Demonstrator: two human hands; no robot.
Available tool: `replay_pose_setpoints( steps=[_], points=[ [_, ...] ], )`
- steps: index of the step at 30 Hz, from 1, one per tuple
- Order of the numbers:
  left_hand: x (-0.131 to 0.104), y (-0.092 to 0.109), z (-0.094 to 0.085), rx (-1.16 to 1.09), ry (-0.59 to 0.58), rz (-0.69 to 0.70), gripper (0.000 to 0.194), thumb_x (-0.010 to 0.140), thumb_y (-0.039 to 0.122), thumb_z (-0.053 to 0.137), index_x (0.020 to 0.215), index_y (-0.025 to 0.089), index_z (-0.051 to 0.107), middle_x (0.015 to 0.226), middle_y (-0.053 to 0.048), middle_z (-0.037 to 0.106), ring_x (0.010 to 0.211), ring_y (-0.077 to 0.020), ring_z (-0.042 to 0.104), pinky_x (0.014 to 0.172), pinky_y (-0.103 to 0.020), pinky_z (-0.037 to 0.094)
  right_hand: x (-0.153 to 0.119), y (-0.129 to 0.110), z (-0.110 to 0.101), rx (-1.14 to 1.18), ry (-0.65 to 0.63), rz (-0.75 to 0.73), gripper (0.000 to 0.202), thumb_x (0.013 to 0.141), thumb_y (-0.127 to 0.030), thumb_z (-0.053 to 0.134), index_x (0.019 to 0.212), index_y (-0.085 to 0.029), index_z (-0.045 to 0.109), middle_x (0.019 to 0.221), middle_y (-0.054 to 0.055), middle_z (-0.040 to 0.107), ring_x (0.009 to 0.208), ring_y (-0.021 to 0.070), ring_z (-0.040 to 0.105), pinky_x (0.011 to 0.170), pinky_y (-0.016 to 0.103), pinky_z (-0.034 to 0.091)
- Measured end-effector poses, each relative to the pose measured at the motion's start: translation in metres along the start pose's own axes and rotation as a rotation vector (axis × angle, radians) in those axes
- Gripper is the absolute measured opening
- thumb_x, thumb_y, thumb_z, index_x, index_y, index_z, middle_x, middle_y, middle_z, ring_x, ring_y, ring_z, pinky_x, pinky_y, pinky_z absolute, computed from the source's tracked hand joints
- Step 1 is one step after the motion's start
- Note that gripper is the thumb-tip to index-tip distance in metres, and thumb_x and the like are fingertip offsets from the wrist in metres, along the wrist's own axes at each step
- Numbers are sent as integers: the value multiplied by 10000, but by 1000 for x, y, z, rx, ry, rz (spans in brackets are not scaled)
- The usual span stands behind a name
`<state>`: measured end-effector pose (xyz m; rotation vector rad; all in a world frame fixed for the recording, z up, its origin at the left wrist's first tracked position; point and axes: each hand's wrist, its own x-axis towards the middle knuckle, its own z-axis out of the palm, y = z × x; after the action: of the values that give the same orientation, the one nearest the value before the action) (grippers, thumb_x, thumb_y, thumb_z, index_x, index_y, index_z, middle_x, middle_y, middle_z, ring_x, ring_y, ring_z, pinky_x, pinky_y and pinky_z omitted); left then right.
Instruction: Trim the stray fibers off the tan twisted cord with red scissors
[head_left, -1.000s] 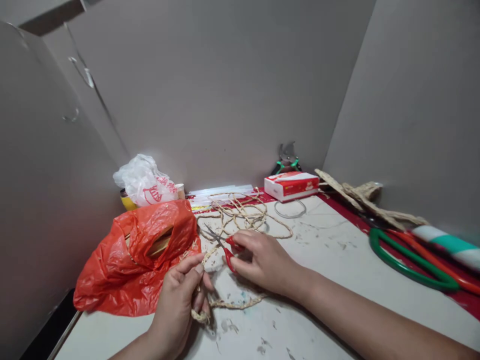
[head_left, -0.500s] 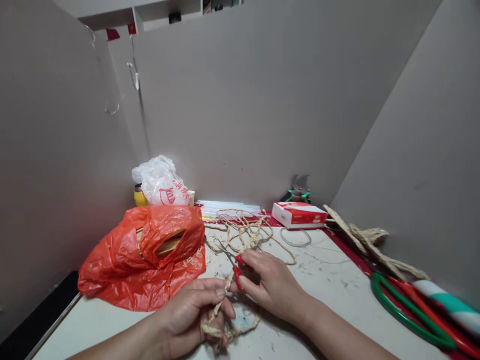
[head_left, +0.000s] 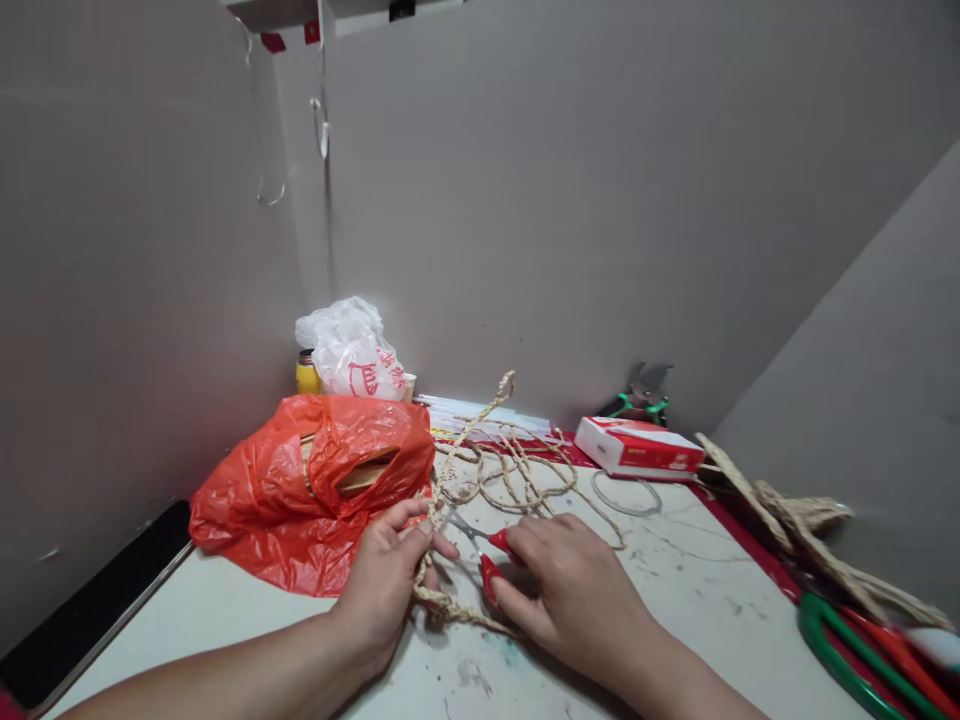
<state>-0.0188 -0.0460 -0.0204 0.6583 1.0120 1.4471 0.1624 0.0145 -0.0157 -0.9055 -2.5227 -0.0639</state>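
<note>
My left hand [head_left: 396, 560] pinches a braided straw rope [head_left: 450, 606] between thumb and fingers. One end of the rope rises above the hand, and more of it hangs below, running right under my other hand. My right hand [head_left: 566, 580] is closed round the red handles of small scissors [head_left: 474, 534]. Their blades are apart and point left at the rope, close to my left fingertips; whether they touch it I cannot tell. Further back, loose loops of the same rope [head_left: 517, 488] lie on the white table [head_left: 480, 670].
An orange-red plastic bag [head_left: 300, 540] holding something wooden lies at left, a white plastic bag [head_left: 352, 350] and a yellow bottle [head_left: 307, 374] behind it. A red and white box [head_left: 641, 448], pliers [head_left: 641, 395] and a wire ring [head_left: 628, 494] stand right. Green-handled scissors [head_left: 825, 640] lie far right.
The scissors have come nearer the left hand, their open blades now at the rope. A rope end now stands up above the left hand. The view has turned right.
</note>
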Motion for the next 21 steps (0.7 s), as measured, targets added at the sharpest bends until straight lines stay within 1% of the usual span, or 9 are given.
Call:
replay_pose_setpoints(
  steps=[3,8,11,14,21],
  points=[
    [-1,-1,1,42,-7,12,428,743,409,656,1054,151,514,671,6,628,340,-51,421,366,-188,333,0,-3,-1,-70,11,12,148,787,-323,539,717,-195,564,655,15,575,632,169,484,694,324,286],
    [-1,-4,-1,81,-36,6,415,772,392,625,1089,155,500,693,4,632,355,-56,447,373,-189,348,1,-5,-1,-125,0,18,160,787,-339,550,732,-195,593,669,27,590,644,177,502,713,330,281],
    [-1,-4,-2,91,-47,-3,406,784,381,613,1102,157,498,702,5,630,360,-52,436,380,-192,359,0,-5,-1,-135,8,40,150,780,-334,561,761,-194,610,668,26,599,640,172,512,701,322,273],
    [-2,-4,-1,96,-43,-4,411,779,388,617,1101,157,505,693,8,626,356,-51,429,386,-197,367,-1,-5,-1,-135,21,40,156,779,-340,563,751,-196,613,651,20,600,626,167,516,689,318,268],
    [-3,-2,1,82,5,-15,415,747,362,646,1080,145,526,669,11,627,354,-55,442,380,-189,365,-2,-5,1,-138,-56,57,192,797,-336,547,671,-195,580,611,11,596,595,158,514,672,315,264]
  ],
)
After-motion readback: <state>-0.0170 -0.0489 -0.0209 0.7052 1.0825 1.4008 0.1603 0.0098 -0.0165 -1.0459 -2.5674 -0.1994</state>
